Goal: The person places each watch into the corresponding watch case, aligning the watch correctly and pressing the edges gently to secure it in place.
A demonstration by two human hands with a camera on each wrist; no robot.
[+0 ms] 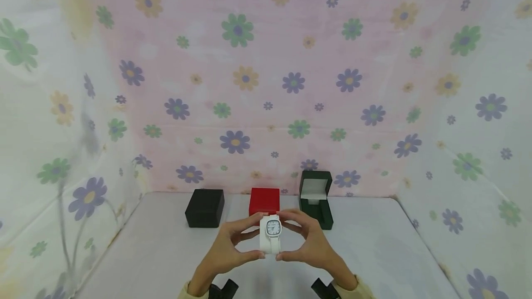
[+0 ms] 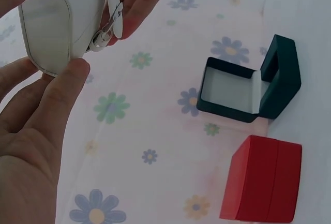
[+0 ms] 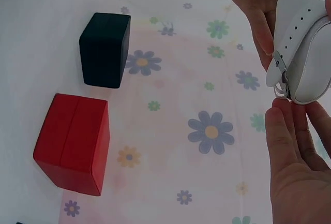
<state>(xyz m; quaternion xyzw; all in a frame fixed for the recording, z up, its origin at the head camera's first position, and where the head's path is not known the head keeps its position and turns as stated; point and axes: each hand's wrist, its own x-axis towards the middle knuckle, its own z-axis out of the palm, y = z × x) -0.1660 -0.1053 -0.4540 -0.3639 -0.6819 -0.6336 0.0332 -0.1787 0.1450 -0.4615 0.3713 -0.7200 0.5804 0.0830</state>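
Note:
A white wristwatch (image 1: 273, 228) with a rounded square face is wrapped round a white watch cushion (image 1: 264, 241). My left hand (image 1: 230, 247) pinches the cushion at one end, thumb below and fingertips above. At the other end my right hand (image 1: 311, 246) pinches it the same way. The two hands hold it up in front of me, the dial towards the head camera. In the right wrist view the white strap (image 3: 293, 32) shows its row of holes and its buckle (image 3: 281, 71) at the back of the cushion.
Along the back of the white table (image 1: 166, 253) stand a closed black box (image 1: 205, 208), a closed red box (image 1: 264, 200) and a dark green box (image 1: 316, 197) with its lid raised and a pale lining. Flower-printed cloth (image 1: 266, 59) rises behind and at both sides.

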